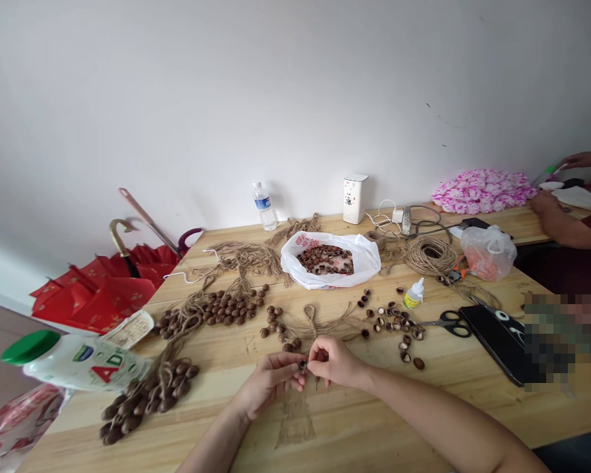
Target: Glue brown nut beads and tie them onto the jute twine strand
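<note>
My left hand (270, 380) and my right hand (335, 361) meet near the front of the wooden table (364, 420), both pinched on a small brown nut shell (303, 364) strung on jute twine (315, 322). The twine runs away from my hands to a loop with loose strands and a few threaded shells. A frayed twine tassel (295, 420) hangs below my hands. Loose nut shells (396, 325) lie to the right, and strung shell bunches (226, 307) lie to the left.
A white bag of shells (329, 261), a glue bottle (414, 294), scissors (448, 323), a twine coil (429, 255), a dark tablet (497, 338) and a water bottle (264, 206) stand about. Another person's arm (561, 223) rests at the far right. Red umbrellas (103, 289) lie left.
</note>
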Demonstrator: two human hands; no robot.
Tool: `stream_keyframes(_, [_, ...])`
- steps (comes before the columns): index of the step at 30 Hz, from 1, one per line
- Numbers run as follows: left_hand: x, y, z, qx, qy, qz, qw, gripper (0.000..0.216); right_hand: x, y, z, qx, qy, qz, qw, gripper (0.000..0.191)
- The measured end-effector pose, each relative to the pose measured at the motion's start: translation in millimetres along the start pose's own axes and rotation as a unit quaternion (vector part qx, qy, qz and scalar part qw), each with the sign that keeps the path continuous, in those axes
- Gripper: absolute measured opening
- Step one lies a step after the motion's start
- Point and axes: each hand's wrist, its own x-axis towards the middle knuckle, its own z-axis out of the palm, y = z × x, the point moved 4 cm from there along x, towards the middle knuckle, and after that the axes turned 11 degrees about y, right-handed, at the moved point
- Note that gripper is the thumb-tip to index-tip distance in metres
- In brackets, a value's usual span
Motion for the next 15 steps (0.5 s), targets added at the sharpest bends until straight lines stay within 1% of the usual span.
stream_keyframes(15, [-0.1,-1.2,-0.4,0.020,-0.003,0.004,1.000,0.023,1.4,-0.6,2.5,-0.005,0.010,0.020,1.000,0.004])
